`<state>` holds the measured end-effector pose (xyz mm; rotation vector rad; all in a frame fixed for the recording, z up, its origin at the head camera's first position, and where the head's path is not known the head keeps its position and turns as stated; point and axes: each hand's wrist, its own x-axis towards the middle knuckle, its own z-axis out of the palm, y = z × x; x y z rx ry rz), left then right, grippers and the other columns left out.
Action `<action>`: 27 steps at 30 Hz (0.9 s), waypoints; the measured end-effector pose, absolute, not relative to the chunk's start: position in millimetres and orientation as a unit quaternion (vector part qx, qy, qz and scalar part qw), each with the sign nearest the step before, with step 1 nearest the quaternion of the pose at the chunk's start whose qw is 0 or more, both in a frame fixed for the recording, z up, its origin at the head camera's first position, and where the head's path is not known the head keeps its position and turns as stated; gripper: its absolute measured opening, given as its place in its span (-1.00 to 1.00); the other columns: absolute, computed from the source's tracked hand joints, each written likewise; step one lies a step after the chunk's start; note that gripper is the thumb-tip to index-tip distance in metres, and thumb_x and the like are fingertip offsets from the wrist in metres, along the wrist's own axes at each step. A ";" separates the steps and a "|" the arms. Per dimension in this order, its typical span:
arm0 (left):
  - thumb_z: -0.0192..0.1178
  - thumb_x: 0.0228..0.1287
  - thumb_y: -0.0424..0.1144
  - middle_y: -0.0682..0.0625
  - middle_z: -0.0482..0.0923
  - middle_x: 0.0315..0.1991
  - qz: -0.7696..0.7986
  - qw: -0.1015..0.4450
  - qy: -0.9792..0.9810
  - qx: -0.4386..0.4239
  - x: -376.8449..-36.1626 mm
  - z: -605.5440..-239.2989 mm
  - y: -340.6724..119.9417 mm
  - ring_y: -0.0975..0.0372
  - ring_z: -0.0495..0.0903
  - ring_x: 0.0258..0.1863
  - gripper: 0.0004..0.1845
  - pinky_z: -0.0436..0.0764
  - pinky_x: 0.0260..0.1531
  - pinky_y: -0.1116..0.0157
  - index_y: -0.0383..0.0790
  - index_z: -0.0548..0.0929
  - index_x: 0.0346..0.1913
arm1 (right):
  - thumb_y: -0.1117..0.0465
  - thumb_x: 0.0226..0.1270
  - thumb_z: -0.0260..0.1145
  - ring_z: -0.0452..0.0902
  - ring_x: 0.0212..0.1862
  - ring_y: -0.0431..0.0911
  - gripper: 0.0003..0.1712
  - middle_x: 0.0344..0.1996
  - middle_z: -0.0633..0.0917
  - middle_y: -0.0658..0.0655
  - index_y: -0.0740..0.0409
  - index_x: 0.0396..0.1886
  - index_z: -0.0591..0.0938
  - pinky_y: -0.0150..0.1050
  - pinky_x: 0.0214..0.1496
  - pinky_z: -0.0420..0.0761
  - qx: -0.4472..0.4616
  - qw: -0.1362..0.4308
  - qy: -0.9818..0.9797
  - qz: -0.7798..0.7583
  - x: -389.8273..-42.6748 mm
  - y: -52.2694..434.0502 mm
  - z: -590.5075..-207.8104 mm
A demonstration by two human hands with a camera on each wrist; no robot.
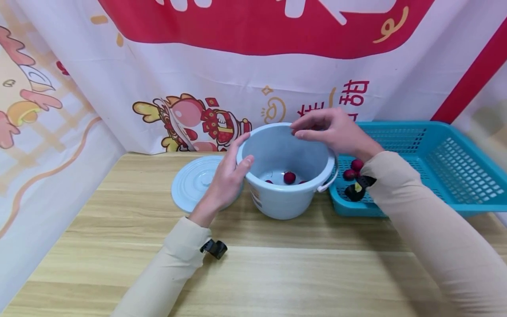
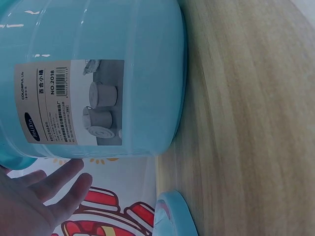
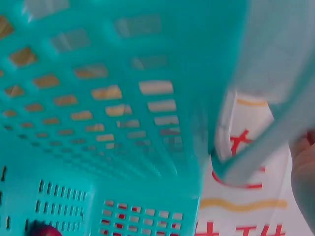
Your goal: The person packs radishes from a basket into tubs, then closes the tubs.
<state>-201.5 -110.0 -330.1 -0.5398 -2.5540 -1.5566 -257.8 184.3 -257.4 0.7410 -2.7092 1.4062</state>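
Note:
A light blue bucket stands upright on the table, with a few small dark red round fruits on its bottom. My left hand holds its left rim, thumb over the edge and fingers along the outside. In the left wrist view, those fingers lie beside the labelled wall of the bucket. Over the far right rim is my right hand, fingers loosely bent and apart from the thumb, nothing visible between them. More red fruits lie in the teal basket, partly behind my right wrist.
A round light blue lid lies flat on the wooden table, left of the bucket. The bucket's handle hangs at its right, close to the basket's wall. A printed cloth hangs behind everything.

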 end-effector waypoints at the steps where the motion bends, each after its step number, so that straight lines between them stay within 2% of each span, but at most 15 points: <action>1: -0.06 0.60 0.08 0.06 0.11 0.70 -0.512 0.051 -0.839 -0.178 -201.6 -330.1 -109.9 0.03 0.29 0.59 -0.32 0.48 0.46 -0.20 0.22 0.09 0.69 | 0.00 0.39 0.51 0.72 0.07 -0.06 -0.58 0.09 0.80 0.03 -0.07 0.20 0.78 -0.35 0.03 0.76 0.230 0.004 -0.860 0.456 -257.5 188.6 -256.8; 7: -0.06 0.59 0.09 0.06 0.11 0.69 -0.511 0.054 -0.839 -0.178 -201.3 -329.9 -109.9 0.04 0.29 0.58 -0.31 0.48 0.48 -0.18 0.20 0.10 0.69 | -0.08 0.42 0.47 0.76 0.10 -0.11 -0.50 0.09 0.81 -0.05 -0.07 0.29 0.72 -0.42 0.08 0.74 0.192 0.017 -0.851 0.489 -259.3 220.5 -258.1; 15: -0.05 0.60 0.08 0.05 0.10 0.69 -0.514 0.054 -0.837 -0.179 -201.3 -330.1 -109.4 0.04 0.28 0.59 -0.32 0.46 0.49 -0.18 0.19 0.10 0.69 | -0.04 0.45 0.44 0.76 0.06 -0.20 -0.43 0.18 0.75 -0.10 -0.06 0.41 0.63 -0.41 0.01 0.76 0.146 0.004 -0.859 0.490 -264.1 265.6 -269.8; 22: -0.06 0.59 0.11 0.06 0.12 0.68 -0.516 0.055 -0.835 -0.181 -201.4 -330.9 -109.4 0.06 0.29 0.58 -0.31 0.45 0.50 -0.16 0.21 0.10 0.69 | -0.08 0.47 0.41 0.72 0.11 -0.24 -0.35 0.22 0.72 -0.16 -0.05 0.49 0.56 -0.36 0.01 0.76 0.107 -0.060 -0.881 0.457 -274.0 298.9 -282.4; 27: -0.06 0.58 0.15 0.05 0.13 0.68 -0.515 0.054 -0.836 -0.182 -201.2 -330.4 -109.2 0.06 0.30 0.57 -0.30 0.48 0.48 -0.16 0.21 0.09 0.69 | -0.11 0.45 0.42 0.63 0.21 -0.14 -0.28 0.38 0.64 0.02 -0.07 0.53 0.51 -0.23 0.08 0.75 0.082 -0.101 -0.900 0.415 -279.7 312.9 -289.9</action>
